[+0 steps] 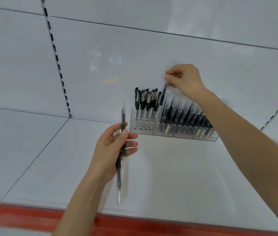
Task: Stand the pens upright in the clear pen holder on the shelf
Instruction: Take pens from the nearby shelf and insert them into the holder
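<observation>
Two bare hands work over a white shelf (177, 176) with a red front strip (49, 217) along its near edge. The clear pen holder (174, 132) stands at the back of the shelf, against the white back panel (134, 57), at about 1 o'clock from the frame's centre.

The right hand (185, 80) is above the holder, its fingertips pinched on the top end of one pen (164, 97), which hangs nearly upright with its lower end among the pens already in the holder. Whether its tip has reached the bottom, I cannot tell.

The left hand (116, 147), at about 7 o'clock from the holder and well apart from it, is closed around a small bundle of pens (123, 123) held roughly upright; blur makes the count unsure, though at least two show.

In the holder's left compartment stand the black-capped pens (145, 103), about seven, upright with clips showing. To their right, a dense row of dark pens (185, 113) leans toward 1 o'clock across the remaining compartments; they overlap too much to count exactly, well over a dozen.
</observation>
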`<action>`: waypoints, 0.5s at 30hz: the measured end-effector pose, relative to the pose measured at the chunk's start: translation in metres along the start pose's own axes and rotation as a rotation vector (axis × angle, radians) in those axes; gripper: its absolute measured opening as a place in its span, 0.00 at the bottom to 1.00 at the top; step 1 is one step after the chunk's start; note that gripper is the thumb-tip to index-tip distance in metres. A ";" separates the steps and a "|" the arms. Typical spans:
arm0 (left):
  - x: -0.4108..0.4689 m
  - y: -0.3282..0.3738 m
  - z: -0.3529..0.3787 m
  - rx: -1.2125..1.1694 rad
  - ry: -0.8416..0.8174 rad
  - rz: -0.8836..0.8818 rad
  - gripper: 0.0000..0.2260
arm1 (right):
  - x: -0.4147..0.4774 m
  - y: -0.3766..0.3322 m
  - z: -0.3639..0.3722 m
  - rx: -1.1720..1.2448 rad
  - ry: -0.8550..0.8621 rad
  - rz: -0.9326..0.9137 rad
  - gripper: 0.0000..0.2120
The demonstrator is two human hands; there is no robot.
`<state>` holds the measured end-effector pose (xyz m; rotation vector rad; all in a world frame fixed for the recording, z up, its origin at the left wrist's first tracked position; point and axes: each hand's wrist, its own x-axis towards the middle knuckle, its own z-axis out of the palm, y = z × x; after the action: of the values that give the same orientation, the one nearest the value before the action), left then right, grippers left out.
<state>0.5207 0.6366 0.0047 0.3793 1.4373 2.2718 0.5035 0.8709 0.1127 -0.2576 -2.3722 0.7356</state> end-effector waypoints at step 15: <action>-0.002 0.000 0.005 -0.009 -0.007 0.001 0.07 | -0.014 0.004 0.011 -0.360 -0.307 0.026 0.12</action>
<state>0.5243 0.6398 0.0070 0.3851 1.4227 2.2748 0.5076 0.8639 0.0959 -0.3470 -2.7944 0.3734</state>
